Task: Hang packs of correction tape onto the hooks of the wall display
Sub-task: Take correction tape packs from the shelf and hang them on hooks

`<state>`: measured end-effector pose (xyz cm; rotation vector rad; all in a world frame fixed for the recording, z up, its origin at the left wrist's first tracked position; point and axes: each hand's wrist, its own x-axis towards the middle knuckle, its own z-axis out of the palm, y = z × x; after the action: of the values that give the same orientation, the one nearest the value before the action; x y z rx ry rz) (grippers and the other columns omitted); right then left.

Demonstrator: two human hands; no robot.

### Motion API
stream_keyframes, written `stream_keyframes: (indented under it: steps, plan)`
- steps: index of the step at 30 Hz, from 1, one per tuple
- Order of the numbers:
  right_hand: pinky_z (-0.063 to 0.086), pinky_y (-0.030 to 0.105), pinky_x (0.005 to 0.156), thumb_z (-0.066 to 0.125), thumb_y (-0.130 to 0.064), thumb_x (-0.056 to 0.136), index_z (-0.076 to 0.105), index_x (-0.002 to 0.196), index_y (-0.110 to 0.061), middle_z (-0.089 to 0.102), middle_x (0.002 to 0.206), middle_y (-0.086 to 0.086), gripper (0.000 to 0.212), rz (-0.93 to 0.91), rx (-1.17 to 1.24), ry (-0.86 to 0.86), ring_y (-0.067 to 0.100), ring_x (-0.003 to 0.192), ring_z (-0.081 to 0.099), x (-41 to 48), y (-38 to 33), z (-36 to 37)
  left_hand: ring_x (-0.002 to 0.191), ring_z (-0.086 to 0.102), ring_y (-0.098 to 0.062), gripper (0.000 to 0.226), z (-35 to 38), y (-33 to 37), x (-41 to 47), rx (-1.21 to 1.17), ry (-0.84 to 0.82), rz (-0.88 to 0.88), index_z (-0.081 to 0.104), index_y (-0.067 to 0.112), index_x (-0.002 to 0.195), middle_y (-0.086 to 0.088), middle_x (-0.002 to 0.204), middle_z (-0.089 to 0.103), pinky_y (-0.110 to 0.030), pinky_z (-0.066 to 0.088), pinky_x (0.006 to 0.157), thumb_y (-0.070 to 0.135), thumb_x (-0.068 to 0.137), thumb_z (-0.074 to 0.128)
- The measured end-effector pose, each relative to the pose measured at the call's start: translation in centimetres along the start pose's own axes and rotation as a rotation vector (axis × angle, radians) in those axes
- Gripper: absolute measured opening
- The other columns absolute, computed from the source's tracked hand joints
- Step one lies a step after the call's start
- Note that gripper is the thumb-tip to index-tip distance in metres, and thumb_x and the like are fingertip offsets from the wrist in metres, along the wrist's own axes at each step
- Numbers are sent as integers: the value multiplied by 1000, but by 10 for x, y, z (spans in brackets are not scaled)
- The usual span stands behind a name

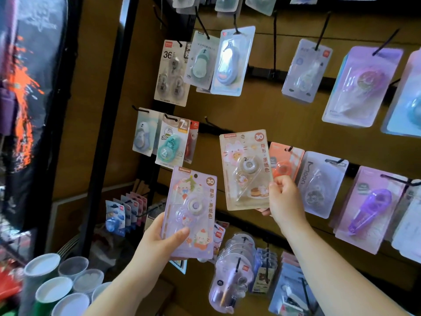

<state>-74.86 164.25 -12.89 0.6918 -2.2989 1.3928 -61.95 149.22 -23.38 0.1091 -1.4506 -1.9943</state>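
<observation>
My left hand (163, 238) grips a lilac pack of correction tape (191, 213) by its lower edge, thumb across the front, and holds it upright in front of the wall display. My right hand (283, 197) pinches the lower right corner of a cream pack of correction tape (245, 169), raised a little higher and tilted slightly. A bare black hook (210, 124) juts from the brown board just above and left of the cream pack's top edge. The pack's hang hole is apart from that hook.
Many other tape packs hang on hooks all around: an orange pack (286, 163) behind my right hand, a purple one (369, 208) at right, a teal one (170, 144) at left. White-capped tubes (54, 286) stand at bottom left. A black frame post (109, 124) bounds the board's left side.
</observation>
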Motion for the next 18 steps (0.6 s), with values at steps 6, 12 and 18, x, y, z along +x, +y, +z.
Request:
stream_keyframes:
  steps: [6,12,18]
  plan:
    - [44,11,36,35,-16,97,43,89,-16,53,97,3,11,24,3,-7,20,69,60,0,3,-5,71,72,-13,27,6,-6,2,18,-30,-23,53,31,95,0,90,70,-26,59,59,8,82,58]
    - [43,13,35,36,-16,97,44,93,-14,57,98,7,9,43,34,-20,16,53,61,5,5,-1,79,70,-17,27,5,-8,4,18,-12,-46,52,30,98,-2,94,68,-31,58,68,9,82,58]
    - [45,25,47,34,-17,97,43,94,-13,57,78,6,11,124,73,-29,18,50,59,21,4,17,73,71,-12,26,4,-10,5,21,-10,-32,53,30,96,-1,93,70,-25,59,62,8,82,58]
